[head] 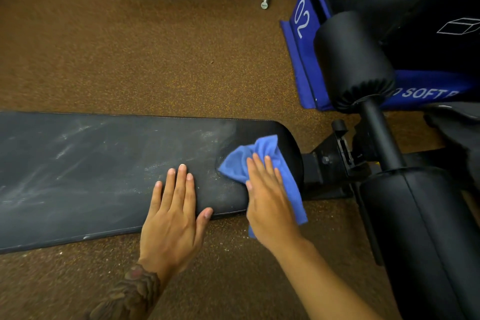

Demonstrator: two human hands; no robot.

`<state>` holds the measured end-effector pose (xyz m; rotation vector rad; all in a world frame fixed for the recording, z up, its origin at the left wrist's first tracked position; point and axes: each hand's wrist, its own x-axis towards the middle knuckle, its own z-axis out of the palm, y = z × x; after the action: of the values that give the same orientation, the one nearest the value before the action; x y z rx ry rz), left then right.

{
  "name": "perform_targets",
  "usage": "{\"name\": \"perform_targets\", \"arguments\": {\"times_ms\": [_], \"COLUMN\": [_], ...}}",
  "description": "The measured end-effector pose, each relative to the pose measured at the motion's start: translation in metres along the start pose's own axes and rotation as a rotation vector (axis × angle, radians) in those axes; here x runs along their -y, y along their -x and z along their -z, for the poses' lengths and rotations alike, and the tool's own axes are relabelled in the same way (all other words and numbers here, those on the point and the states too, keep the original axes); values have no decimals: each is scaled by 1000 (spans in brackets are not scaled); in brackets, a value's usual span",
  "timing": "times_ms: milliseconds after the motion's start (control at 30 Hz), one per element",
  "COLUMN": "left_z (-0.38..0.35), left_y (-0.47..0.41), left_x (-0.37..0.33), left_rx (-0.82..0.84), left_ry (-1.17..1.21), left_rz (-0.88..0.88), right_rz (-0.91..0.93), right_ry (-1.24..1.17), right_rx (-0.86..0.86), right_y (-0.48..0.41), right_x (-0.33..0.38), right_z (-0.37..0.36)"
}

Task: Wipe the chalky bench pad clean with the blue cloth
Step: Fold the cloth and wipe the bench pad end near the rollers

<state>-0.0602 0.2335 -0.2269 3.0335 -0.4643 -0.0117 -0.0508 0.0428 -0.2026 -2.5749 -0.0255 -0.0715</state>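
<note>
Straight fingers of the right hand [268, 197] press the cloth [236, 163] down on the right end of the pad [91, 163], laid over it rather than curled round it. The left hand [174, 205] lies flat, palm down and fingers straight, on the pad's near edge just left of the cloth, holding nothing. The cloth looks soft, light and limp, with one tail hanging over the near edge. It will likely bunch, so palm pressure over its middle suits it. The pad looks smooth and firm, with pale chalk streaks across its left and middle.
</note>
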Motion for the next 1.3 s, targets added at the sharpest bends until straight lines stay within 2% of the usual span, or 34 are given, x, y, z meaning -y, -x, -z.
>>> {"name": "perform_targets", "arguments": {"times_ms": [100,233,333,533,633,733,833,1033,1167,1300], "left_z": [0,1,2,2,2,3,3,3,1,1], "left_y": [0,1,1,1,1,0,1,1,0,1], "left_x": [0,0,-1,-2,-2,-1,-1,-2,-1,-1], "left_rx": [2,-3,-7,-8,-7,-8,-9,-13,-11,-10], "left_ry": [-1,2,-1,-7,-4,-3,-5,-10,-12,1], "left_rz": [0,-1,4,7,5,6,3,5,6,0], "right_rz": [-81,-282,-331,-54,27,-4,-118,-240,-112,35], "right_ry": [27,95,134,144,109,114,140,186,151,58], "right_rx": [-49,-82,-95,-72,-19,-38,-86,-43,30,9], "right_y": [9,-34,-54,6,41,39,3,-89,-94,-32], "right_x": [-19,-28,-16,9,0,-21,-35,-12,14,3], "right_z": [9,10,2,-23,-17,1,9,0,-17,-15]}}
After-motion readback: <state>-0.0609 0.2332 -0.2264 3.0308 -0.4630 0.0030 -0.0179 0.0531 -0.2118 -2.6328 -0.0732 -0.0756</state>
